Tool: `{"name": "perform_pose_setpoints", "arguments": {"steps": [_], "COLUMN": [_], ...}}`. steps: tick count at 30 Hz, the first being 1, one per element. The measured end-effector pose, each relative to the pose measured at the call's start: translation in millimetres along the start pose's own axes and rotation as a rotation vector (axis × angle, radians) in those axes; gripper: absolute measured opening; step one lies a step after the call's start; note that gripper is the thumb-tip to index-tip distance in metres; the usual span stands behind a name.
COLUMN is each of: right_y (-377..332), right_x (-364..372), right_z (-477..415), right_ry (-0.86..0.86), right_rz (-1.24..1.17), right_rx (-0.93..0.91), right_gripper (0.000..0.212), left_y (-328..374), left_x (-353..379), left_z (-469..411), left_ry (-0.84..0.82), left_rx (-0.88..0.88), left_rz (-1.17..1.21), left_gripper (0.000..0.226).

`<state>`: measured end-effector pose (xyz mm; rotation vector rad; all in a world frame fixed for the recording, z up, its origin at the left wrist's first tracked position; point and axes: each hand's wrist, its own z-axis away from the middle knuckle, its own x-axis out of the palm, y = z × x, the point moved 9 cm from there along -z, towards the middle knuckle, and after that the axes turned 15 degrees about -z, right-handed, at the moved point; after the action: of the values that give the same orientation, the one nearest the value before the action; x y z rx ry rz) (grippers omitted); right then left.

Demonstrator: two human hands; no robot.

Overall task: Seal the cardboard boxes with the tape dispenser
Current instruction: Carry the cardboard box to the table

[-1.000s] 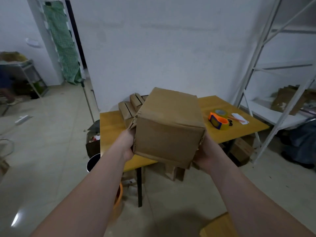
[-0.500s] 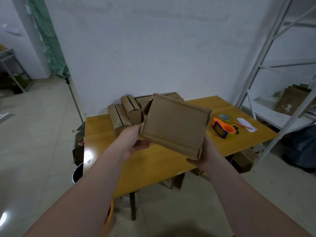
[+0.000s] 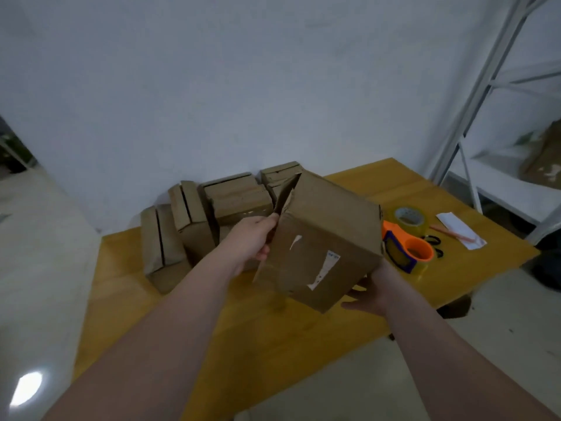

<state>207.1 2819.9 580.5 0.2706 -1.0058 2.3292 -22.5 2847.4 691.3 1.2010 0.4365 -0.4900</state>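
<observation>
Left hand [image 3: 252,238] grips the box [image 3: 328,238] at its left end, with the thumb on top and the fingers curled round a loose flap edge. Right hand [image 3: 375,291] is under the box's lower right corner. Its visible fingers lie straight and flat against the underside, carrying the box; the rest of the hand is hidden behind the cardboard.

The box is plain brown cardboard, held tilted in the air over the table [image 3: 273,344], not touching it. The left-end flaps gape open. The near face has two white torn label scraps, one small and one long, and no tape shows on it.

Counts:
- 1 held box.
- 4 stacked boxes [image 3: 194,220] can be made out, same brown, behind and left of the held box. They lean in a row along the wall, and more may be hidden behind it.
- 1 tape dispenser [image 3: 406,253], orange with a blue part, on the table just right of the held box, close to its right edge.
- 1 tape roll [image 3: 408,218], clear-yellowish, right of the held box and just behind the dispenser.
- 1 pair of scissors [image 3: 432,240], only the black handle loops visible, blurry, further right of the held box.
- 1 white paper slip [image 3: 464,233] with a thin pinkish stick on it, right of the scissors.
- 1 white metal shelf rack [image 3: 473,95], well right of the held box, past the table end, with something brown and blurred on its shelf.
</observation>
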Motion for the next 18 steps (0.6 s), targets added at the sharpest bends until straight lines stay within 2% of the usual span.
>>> {"name": "perform_pose_setpoints", "arguments": {"steps": [4,8,15,18], "right_y": [-6.9,-11.8,-31.1,-39.2], "right_x": [0.5,8.3,3.6,3.1], "right_z": [-30.6,-49.1,-68.2,-71.2], "right_ry": [-0.001,-0.046,0.069,0.112], "right_rz": [0.032,0.024,0.084,0.105], "right_rx": [0.070,0.098,0.049,0.019], "right_gripper": [0.036,0.057,0.073,0.074], "left_y": [15.5,27.3,24.6,27.9], "left_x": [13.1,17.6,30.4,39.9], "left_z": [-30.3,-62.2,-101.7,-111.5], "left_ry": [-0.046,-0.067,-0.157,-0.303], "left_rx": [0.028,0.114,0.163,0.169], "left_rz": [-0.048,-0.166,-0.322,-0.201], "left_gripper": [0.030,0.044,0.055,0.060]}}
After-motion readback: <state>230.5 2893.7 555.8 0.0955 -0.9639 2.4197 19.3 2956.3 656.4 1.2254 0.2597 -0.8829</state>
